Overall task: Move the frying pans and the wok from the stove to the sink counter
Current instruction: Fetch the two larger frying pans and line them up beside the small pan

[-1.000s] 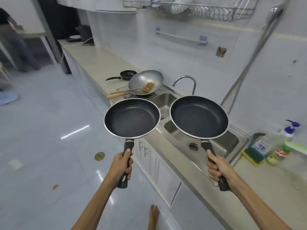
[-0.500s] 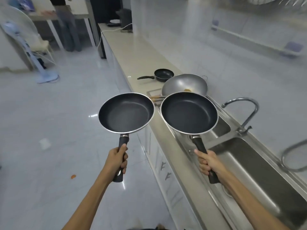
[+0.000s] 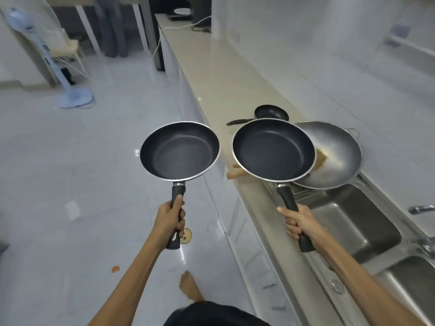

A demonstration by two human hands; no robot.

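My left hand grips the black handle of a dark non-stick frying pan, held level over the floor. My right hand holds a second, similar frying pan by its handle, above the counter edge and partly covering the wok. The steel wok sits just beyond the sink with a wooden spatula in it; a wooden handle end sticks out past the counter edge. A small black frying pan rests on the counter behind.
A double steel sink runs along the right, with taps at its far side. The long beige counter stretches away. A standing fan and table legs are at the far left on the tiled floor. My bare foot is below.
My view has swung left along the counter and closer to the wok. Both pans stay in my hands; the right one now overlaps the wok.
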